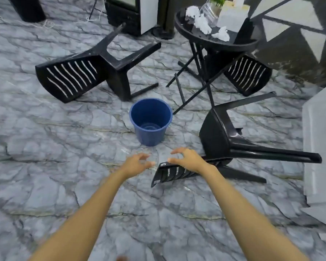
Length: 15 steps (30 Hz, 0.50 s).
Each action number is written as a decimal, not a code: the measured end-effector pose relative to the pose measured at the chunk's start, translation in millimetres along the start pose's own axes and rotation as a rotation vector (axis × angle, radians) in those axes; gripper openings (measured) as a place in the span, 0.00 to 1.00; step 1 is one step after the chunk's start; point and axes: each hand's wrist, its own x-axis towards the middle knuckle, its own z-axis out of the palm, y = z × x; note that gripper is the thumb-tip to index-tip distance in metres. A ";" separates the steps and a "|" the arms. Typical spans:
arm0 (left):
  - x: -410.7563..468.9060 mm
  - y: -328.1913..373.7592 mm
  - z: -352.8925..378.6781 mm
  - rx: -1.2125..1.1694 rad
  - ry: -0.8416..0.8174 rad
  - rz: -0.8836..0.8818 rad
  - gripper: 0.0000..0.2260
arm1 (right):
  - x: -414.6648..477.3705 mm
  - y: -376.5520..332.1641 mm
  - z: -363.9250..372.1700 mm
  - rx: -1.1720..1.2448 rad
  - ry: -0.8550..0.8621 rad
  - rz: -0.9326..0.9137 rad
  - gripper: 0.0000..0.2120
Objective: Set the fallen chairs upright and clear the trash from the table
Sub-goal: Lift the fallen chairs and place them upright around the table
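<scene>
**Materials and finish**

Three black slatted plastic chairs [72,76] [231,140] [247,74]: moulded, semi-gloss. Round black table [198,35]: glossy top, thin legs. Crumpled white paper wads [202,23]: matt, creased. Blue plastic bucket [151,122]: smooth, dull sheen. Grey veined marble-look floor [45,147]: polished.

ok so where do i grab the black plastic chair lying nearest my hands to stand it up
Take the slatted backrest's top edge of the black plastic chair, from the blue bucket side. It lies on its side, legs pointing away right, so that edge is nearest both hands.
</scene>
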 end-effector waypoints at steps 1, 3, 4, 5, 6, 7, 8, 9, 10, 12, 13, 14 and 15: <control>3.9 -12.4 13.2 -0.029 0.007 -0.011 0.23 | 8.7 9.2 10.6 -0.002 -0.011 -0.020 0.27; 23.0 -46.7 39.0 -0.101 0.021 -0.002 0.23 | 33.1 30.2 32.2 -0.030 -0.021 -0.064 0.25; 33.9 -67.0 53.6 -0.145 0.034 0.001 0.23 | 46.1 42.0 44.7 -0.045 -0.026 -0.081 0.24; 49.5 -88.7 68.8 -0.198 0.054 0.007 0.23 | 63.0 55.7 59.3 -0.049 -0.023 -0.113 0.23; 65.4 -108.2 80.8 -0.252 0.074 0.009 0.23 | 79.4 68.2 72.7 -0.065 -0.014 -0.143 0.23; 83.1 -128.2 92.5 -0.313 0.092 0.025 0.22 | 96.3 81.5 84.3 -0.084 -0.002 -0.173 0.24; 99.7 -146.0 103.8 -0.369 0.108 0.052 0.22 | 114.2 94.4 95.3 -0.119 0.014 -0.204 0.25; 118.9 -166.4 116.0 -0.438 0.121 0.087 0.21 | 132.0 107.8 106.4 -0.179 0.030 -0.237 0.26; 136.7 -184.8 127.7 -0.513 0.134 0.123 0.22 | 148.8 120.6 116.5 -0.263 0.048 -0.272 0.27; 170.2 -217.1 148.7 -0.629 0.138 0.213 0.22 | 178.3 142.1 133.3 -0.415 0.086 -0.344 0.28; 185.7 -231.9 159.4 -0.655 0.120 0.259 0.22 | 190.0 150.1 139.9 -0.455 0.111 -0.375 0.27; 199.1 -245.5 169.4 -0.662 0.088 0.297 0.21 | 199.1 155.7 144.6 -0.476 0.151 -0.402 0.26; 211.0 -257.2 179.0 -0.673 0.053 0.326 0.21 | 205.7 158.8 146.9 -0.483 0.199 -0.433 0.23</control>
